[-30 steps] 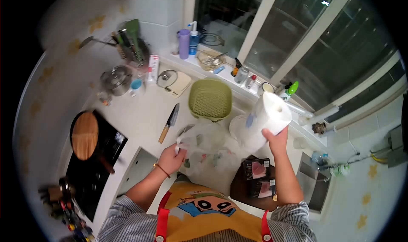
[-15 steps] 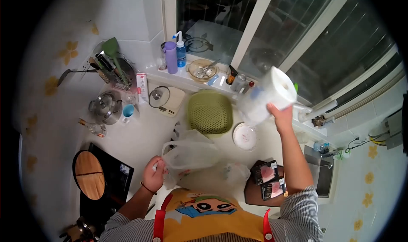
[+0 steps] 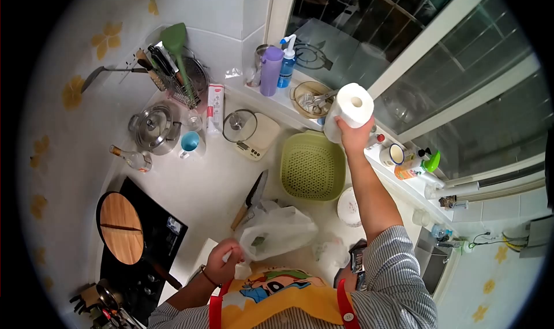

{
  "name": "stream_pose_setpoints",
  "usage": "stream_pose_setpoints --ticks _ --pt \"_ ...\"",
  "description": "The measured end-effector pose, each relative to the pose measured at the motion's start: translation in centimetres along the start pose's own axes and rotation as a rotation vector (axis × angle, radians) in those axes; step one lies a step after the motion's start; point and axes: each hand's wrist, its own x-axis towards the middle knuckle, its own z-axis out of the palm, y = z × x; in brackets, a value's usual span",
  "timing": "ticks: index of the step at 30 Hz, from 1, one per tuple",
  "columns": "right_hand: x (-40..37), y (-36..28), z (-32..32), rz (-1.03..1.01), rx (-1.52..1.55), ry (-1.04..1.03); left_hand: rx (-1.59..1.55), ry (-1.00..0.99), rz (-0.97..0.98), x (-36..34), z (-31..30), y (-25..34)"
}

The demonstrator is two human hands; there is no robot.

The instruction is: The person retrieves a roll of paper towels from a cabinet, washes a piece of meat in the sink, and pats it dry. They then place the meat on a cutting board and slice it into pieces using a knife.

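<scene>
My right hand has brought the paper roll near the windowsill, upper centre-right, fingers wrapped around it, beyond the green basket; my left fingers grip the plastic bag, lower centre.

One paper roll, one green basket, one kitchen scale, one lidded pot

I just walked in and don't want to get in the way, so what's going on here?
The person's left hand grips a translucent plastic bag by its edge. Their right hand holds a white paper roll near the windowsill; whether it touches the sill isn't clear. A green basket and a knife lie on the counter.
</scene>
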Motion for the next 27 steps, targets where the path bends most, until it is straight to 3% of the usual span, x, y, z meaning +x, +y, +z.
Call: stream_pose_setpoints --ticks 8,12,15,17,21,23,24,25,27 --pt "2.6 1.4 2.1 0.069 0.065 0.028 -0.040 -0.052 -0.084 1.8 1.1 0.8" --pt "4.1 3.2 3.2 0.036 0.074 -0.002 0.060 -0.107 -0.022 1.6 0.5 0.1" --pt "2.2 2.3 2.6 0.067 -0.033 -0.045 0.085 -0.163 -0.001 1.5 -0.3 -0.8" --pt "1.5 2.7 2.8 -0.049 0.103 -0.022 0.009 -0.105 -0.065 1.4 -0.3 -0.7" --pt "-1.6 1.7 0.6 0.084 -0.096 -0.003 -0.028 -0.094 -0.091 1.4 -0.6 0.3" --pt "-6.4 -5.4 -2.6 0.123 0.207 -0.295 -0.117 -0.011 -0.149 1.0 -0.3 0.5" --pt "-9.9 -8.2 -4.7 0.275 0.247 -0.530 -0.210 0.083 -0.200 1.0 -0.2 0.6" --pt "-13.5 -8.2 -6.3 -0.247 0.088 -0.759 -0.214 0.084 -0.199 1.1 -0.2 0.5" --pt "-19.7 -14.3 -8.3 -0.472 0.100 -1.116 -0.284 0.184 -0.153 1.1 -0.6 0.3"
